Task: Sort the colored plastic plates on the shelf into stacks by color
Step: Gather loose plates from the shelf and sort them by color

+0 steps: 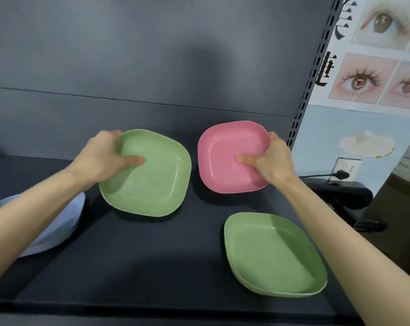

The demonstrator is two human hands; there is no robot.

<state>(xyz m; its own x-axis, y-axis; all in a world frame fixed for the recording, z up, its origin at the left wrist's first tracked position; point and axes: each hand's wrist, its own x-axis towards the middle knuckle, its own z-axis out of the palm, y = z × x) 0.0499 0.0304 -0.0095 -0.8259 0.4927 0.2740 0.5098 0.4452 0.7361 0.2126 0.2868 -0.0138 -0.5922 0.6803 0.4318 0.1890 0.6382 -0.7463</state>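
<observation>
Gripping green plate (pixel 150 177), pink plate (pixel 225 158)

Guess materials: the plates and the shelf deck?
Pink plate: likely moulded plastic, semi-gloss, soft highlights along the inner walls. Green plates: same look, slightly more matte, thin pale rim edge. Shelf deck: looks like dark painted metal, matte; the slotted upright suggests steel shelving, not certain.

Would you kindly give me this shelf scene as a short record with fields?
left hand: grips held green plate by its left rim
right hand: grips pink plate by its right rim
free green plate: front right on shelf, untouched
blue plate: far left, partly hidden by the forearm
</observation>
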